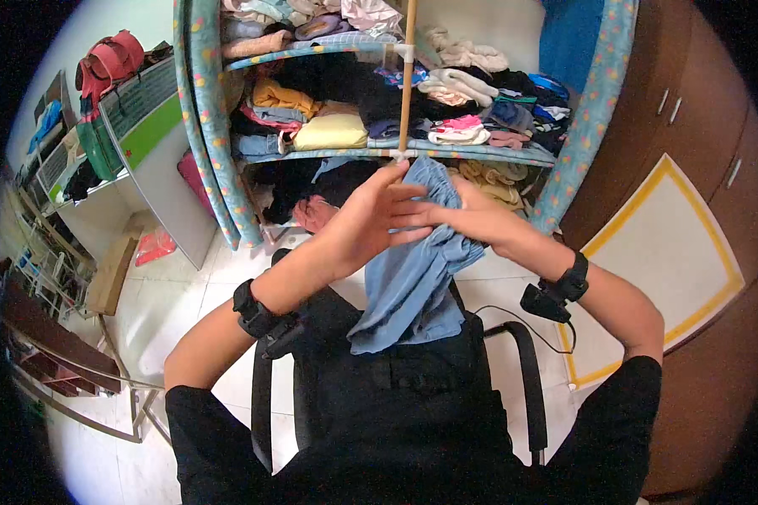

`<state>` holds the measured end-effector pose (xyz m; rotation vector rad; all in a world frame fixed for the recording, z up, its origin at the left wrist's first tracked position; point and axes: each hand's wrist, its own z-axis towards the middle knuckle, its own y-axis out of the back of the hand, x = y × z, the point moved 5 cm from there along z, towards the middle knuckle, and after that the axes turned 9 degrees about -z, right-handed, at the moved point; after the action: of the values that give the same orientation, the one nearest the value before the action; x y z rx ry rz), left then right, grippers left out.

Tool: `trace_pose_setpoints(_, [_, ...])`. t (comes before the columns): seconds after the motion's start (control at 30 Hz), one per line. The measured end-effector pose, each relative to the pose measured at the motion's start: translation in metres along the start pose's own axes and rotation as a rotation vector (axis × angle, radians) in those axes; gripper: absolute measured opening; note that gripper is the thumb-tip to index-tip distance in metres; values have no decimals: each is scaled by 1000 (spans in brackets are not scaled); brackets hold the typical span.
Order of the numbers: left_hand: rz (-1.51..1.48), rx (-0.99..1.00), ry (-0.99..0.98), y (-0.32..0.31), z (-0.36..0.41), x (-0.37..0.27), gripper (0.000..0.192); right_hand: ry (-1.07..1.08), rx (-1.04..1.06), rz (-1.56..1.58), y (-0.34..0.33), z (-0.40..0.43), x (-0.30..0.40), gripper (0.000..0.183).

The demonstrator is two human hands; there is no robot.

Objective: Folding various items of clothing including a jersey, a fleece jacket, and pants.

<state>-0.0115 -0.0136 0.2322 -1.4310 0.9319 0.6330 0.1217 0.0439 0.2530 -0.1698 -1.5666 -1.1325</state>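
A blue denim-like garment (410, 284) with a gathered elastic band hangs in front of me, its lower end over my lap. My right hand (480, 213) holds it by the upper part, at the right side of the band. My left hand (379, 208) lies across the front of the cloth with its fingers apart. Its fingertips overlap the fingers of my right hand, and the thumb points up. Part of the band is hidden behind the fingers.
Ahead stands a fabric wardrobe with a patterned shelf (328, 153) holding several folded clothes and a wooden pole (409, 88). A white board with yellow edging (657, 271) leans against brown cabinets (701, 76) at right. Chair armrests (527, 385) flank me. A cardboard box (112, 278) lies left.
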Motion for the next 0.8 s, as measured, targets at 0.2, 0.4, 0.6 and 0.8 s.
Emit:
trace_pose_setpoints(0.2, [254, 204, -179, 15, 7, -30, 52, -146, 47, -104, 47, 35, -12, 56])
trace_pose_setpoints(0.4, [428, -110, -331, 125, 26, -30, 54, -51, -100, 44, 89, 27, 81, 18])
trace_pose_setpoints(0.6, [-72, 158, -121, 187, 44, 31, 78, 335, 203, 513, 111, 63, 138, 16])
trace_pose_setpoints(0.8, [-378, 134, -10, 231, 52, 67, 67, 532, 459, 812, 158, 53, 172, 21])
